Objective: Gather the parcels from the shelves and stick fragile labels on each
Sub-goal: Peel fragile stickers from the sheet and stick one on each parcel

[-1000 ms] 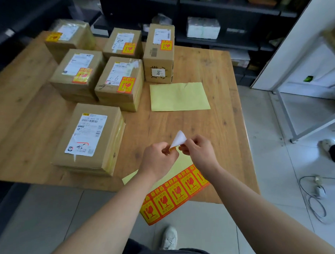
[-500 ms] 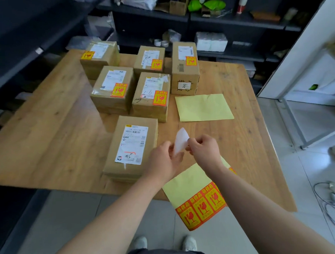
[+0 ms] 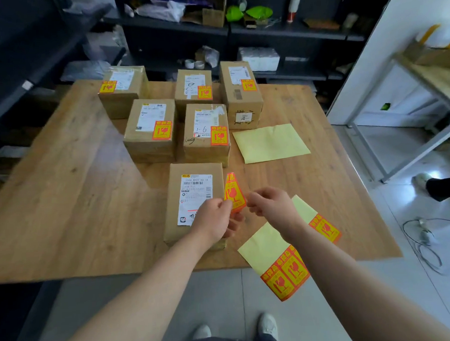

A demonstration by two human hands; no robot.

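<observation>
While the left hand (image 3: 213, 219) pinches the lower edge of a loose fragile label (image 3: 234, 192) between thumb and fingers, the label stands upright at frame centre, over the right edge of the unlabelled parcel (image 3: 194, 197). The right hand (image 3: 272, 207), fingers curled, sits just beside the label; whether it touches cannot be told. The sticker sheet (image 3: 263, 246) lies lower right, overhanging the table (image 3: 65, 203) edge.
</observation>
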